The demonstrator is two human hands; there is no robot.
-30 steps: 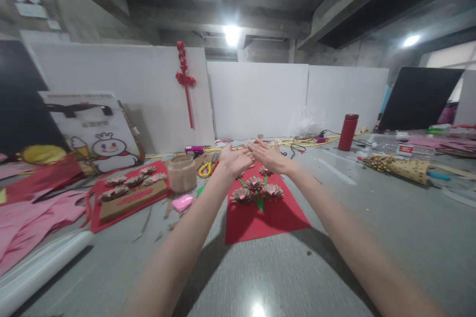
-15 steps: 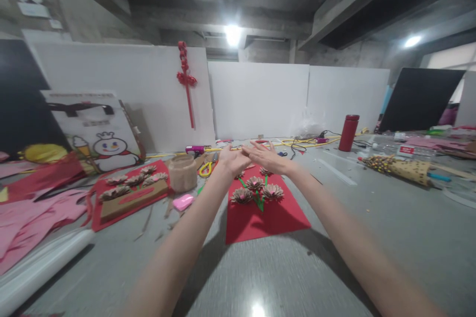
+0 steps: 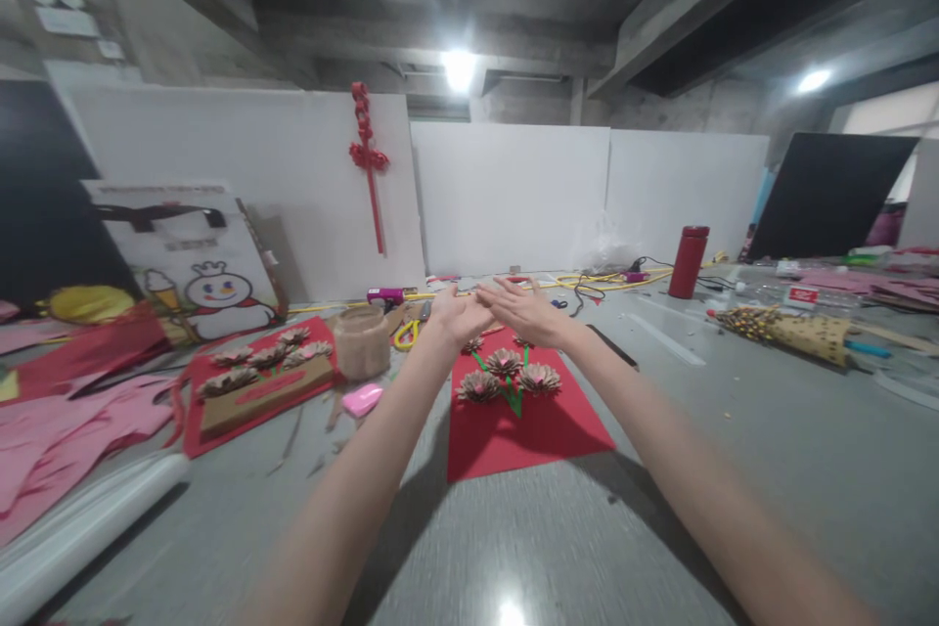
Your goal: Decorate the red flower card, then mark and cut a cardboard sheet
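Note:
Stretched out in front of me, my left hand [image 3: 459,315] is open with its palm turned up. My right hand [image 3: 525,311] lies flat and open, its fingertips meeting or overlapping the left fingers; I cannot tell whether they touch. No object shows in either hand. Both are above the far end of a red sheet [image 3: 506,455] on the table. On that sheet are several brown layered flowers [image 3: 505,362] with pink centres and green stems [image 3: 515,401]. The hands partly hide the rearmost flowers.
To the left lie a second red flower panel [image 3: 268,391], a tan jar [image 3: 362,342], a pink piece [image 3: 363,399] and yellow-handled scissors [image 3: 406,335]. A red bottle [image 3: 688,262] and a paper-wrapped bouquet [image 3: 788,333] are at right. A clear plastic roll [image 3: 88,538] sits front left.
Almost nothing differs. Both hands keep their pose over the red sheet, with only a very slight shift of the right arm.

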